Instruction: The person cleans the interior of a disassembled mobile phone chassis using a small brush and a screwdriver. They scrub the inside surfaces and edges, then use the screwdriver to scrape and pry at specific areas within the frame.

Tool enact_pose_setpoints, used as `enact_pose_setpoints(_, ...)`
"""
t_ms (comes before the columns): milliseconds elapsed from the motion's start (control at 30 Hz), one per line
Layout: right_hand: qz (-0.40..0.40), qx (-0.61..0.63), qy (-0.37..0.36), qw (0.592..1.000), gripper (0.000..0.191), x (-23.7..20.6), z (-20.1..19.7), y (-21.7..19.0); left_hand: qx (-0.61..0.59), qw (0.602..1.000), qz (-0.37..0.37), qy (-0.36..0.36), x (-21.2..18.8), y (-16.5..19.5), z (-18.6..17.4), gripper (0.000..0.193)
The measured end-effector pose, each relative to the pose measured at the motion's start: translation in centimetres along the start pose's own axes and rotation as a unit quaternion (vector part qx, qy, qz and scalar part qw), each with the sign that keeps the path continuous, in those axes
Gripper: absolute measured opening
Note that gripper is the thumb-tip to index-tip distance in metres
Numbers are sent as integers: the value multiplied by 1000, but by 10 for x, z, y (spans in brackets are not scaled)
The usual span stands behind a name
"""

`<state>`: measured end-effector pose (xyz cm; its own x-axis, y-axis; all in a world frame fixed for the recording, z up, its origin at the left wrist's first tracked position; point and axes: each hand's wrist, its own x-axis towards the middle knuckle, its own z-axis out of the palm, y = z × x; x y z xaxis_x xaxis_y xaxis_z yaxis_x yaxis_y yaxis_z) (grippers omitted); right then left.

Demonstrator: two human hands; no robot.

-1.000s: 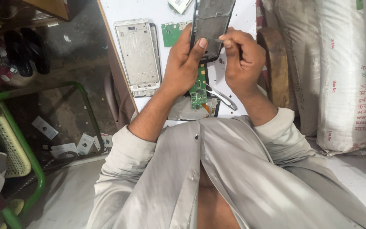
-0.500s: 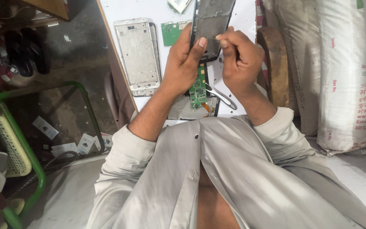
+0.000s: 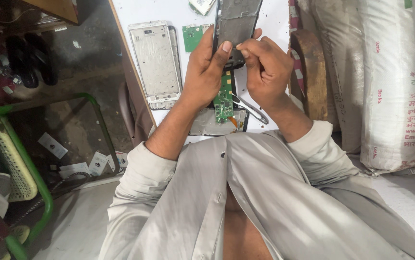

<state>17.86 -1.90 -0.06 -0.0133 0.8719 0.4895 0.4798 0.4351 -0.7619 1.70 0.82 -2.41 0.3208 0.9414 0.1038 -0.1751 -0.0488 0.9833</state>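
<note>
My left hand (image 3: 206, 71) grips a dark opened phone body (image 3: 236, 24) from the left side, thumb pressed on its face. My right hand (image 3: 264, 70) is pinched at the phone's lower right edge, fingertips against it; whether it holds a small tool is hidden. Below the hands on the white board (image 3: 275, 19) lies a green circuit board (image 3: 224, 98) on a grey phone part (image 3: 207, 126), with metal tweezers (image 3: 251, 108) beside it.
A silver phone frame (image 3: 155, 62) lies at the left of the board, with a small green circuit board (image 3: 193, 36) beside it. White printed sacks (image 3: 390, 91) stand at the right. A green metal frame (image 3: 34, 178) and shoes (image 3: 29, 60) are on the floor at left.
Both hands stay on the phone; the right hand's fingers have shifted slightly along its lower edge.
</note>
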Motion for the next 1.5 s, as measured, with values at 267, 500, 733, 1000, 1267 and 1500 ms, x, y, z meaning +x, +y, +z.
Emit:
enact_pose_setpoints(267,29,62,16,998,9,-2,2,4,-42,999,-33,-3,0,3,0,31)
enact_pose_setpoints(500,35,64,5,997,9,-3,2,4,-43,999,-32,-5,0,4,0,34)
enact_pose_setpoints(733,33,30,3,999,10,-5,5,5,-119,992,-5,-39,1,12,0,36)
enact_pose_setpoints(1000,98,75,29,992,11,-9,7,7,-150,987,14,-52,6,20,3,42)
enact_pose_setpoints(1267,63,61,13,996,11,-7,11,9,-186,981,0,-63,4,16,4,50)
enact_pose_setpoints(1500,94,93,27,991,9,-5,5,6,-161,985,-52,-21,-1,4,-1,62)
